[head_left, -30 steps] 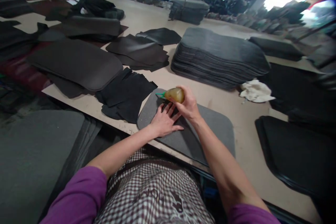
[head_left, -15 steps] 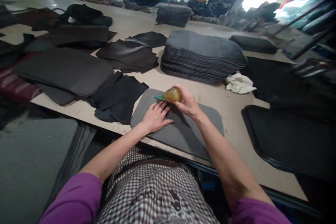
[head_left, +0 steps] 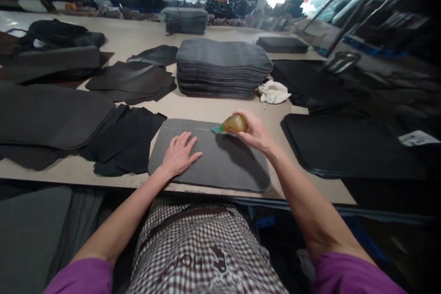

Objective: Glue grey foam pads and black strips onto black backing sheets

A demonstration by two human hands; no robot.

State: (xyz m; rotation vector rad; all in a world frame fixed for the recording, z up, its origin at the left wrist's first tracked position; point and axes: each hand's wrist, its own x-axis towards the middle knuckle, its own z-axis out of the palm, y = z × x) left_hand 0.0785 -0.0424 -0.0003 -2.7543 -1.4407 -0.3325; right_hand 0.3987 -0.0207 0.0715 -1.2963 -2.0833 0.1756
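A grey rounded-corner sheet lies flat at the table's front edge. My left hand rests on its left part, fingers spread and holding nothing. In my right hand is a tilted, amber-coloured squeeze bottle with a thin green nozzle. The nozzle's tip points left and down, at or just above the sheet near its far edge; I cannot tell if it touches. A thin pale line of glue-like liquid runs along that far edge, left of the tip. My right palm is partly hidden behind the bottle.
Behind the sheet stands a tall stack of grey sheets, with a crumpled white cloth at its right. Black fabric pieces lie close on the left. A stack of black panels sits on the right.
My right hand has drawn the bottle rightward along the sheet's far edge, lengthening the pale line. My left hand now lies further from the nozzle. The head view has turned right.
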